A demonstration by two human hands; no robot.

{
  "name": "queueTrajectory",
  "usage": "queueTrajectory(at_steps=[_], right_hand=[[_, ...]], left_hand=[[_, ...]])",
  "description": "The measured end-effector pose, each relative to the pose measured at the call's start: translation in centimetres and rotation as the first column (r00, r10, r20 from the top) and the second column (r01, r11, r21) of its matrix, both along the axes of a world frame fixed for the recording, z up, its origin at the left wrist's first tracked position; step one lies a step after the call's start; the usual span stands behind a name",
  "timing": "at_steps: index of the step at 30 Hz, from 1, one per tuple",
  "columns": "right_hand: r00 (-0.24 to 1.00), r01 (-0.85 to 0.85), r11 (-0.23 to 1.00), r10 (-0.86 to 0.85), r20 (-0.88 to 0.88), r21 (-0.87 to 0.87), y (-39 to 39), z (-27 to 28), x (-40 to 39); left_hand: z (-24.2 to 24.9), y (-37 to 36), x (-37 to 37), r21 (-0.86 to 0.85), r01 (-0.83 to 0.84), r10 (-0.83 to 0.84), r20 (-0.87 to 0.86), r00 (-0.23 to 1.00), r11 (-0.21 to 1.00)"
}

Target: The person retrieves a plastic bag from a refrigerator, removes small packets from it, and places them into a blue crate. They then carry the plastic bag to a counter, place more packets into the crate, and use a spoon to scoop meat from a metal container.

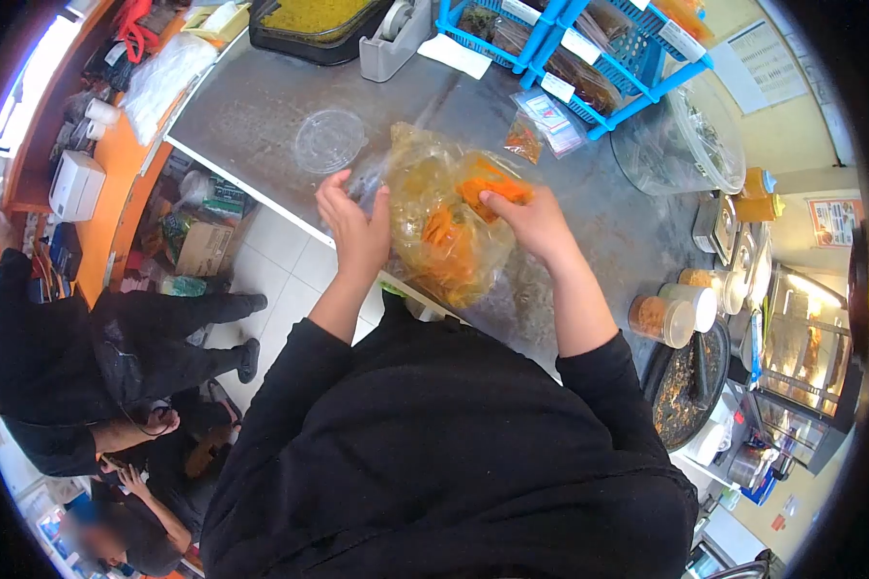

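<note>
A clear plastic bag [420, 179] lies on the dark metal counter, right in front of me, with orange shreds that look like carrot [449, 241] in its lower part. My right hand [529, 220] is closed on a bunch of the orange shreds [488, 188] at the bag's right side, thumb on top and the other fingers mostly hidden. At the bag's left edge, my left hand [355, 230] is open, fingers spread and thumb upright beside the plastic. Just beyond that hand is a round clear plastic lid [329, 141].
Blue baskets [637, 92] with packets stand at the back right, near a large clear tub [681, 145]. A tape dispenser [396, 43] sits at the back. Jars [661, 320] and a round black pan [686, 386] are at right. Two people [58, 357] are at left.
</note>
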State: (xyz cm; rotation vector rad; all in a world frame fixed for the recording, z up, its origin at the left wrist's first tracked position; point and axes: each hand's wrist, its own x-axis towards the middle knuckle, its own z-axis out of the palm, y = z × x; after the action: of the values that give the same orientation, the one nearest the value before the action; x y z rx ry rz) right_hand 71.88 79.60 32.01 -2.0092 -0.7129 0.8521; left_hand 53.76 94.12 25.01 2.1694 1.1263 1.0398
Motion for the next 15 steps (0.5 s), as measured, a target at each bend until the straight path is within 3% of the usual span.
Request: queueTrajectory(at_steps=[2,3,5,6,8,9,12,14,15], right_hand=[[0.986,-0.064,0.99,0.083,-0.144,0.126,-0.8,0.9,0.4],[0.968,-0.092,0.977,0.133,-0.214,0.192,-0.9,1.5,0.4],[0.977,-0.19,0.959,0.205,-0.053,0.211,-0.6,2.8,0.0],[0.971,-0.238,0.947,0.238,0.027,0.214,-0.4,3.1,-0.2],[0.977,-0.196,0.947,0.211,-0.032,0.255,0.4,2.3,-0.7],[0.979,-0.17,0.946,0.194,-0.064,0.275,0.7,1.5,-0.9],[0.987,-0.052,0.935,-0.007,0.163,0.352,1.7,-2.3,-0.8],[0.828,-0.187,0.974,0.227,0.513,-0.129,0.7,-4.8,-0.5],[0.691,-0.178,0.91,0.387,0.611,-0.375,0.3,-5.8,-0.2]], left_hand=[[4.3,-0.7,0.2,-0.003,0.242,-0.241,0.114,0.964,0.97],[5.4,-1.2,0.5,-0.125,0.388,-0.369,0.155,0.916,0.913],[6.7,-2.0,0.9,-0.335,0.64,-0.575,0.28,0.769,0.692],[6.7,-2.1,0.9,-0.478,0.623,-0.565,0.279,0.776,0.619],[6.8,-2.0,1.0,-0.718,0.547,-0.545,0.276,0.792,0.43],[6.3,-2.0,0.7,-0.728,0.549,-0.49,0.331,0.807,0.412],[4.5,-1.3,-0.4,-0.742,0.573,-0.316,0.482,0.817,0.348],[3.9,-1.0,-1.5,-0.752,0.594,-0.196,0.561,0.804,0.285],[2.8,-0.6,-2.0,-0.784,0.562,-0.169,0.536,0.827,0.266]])
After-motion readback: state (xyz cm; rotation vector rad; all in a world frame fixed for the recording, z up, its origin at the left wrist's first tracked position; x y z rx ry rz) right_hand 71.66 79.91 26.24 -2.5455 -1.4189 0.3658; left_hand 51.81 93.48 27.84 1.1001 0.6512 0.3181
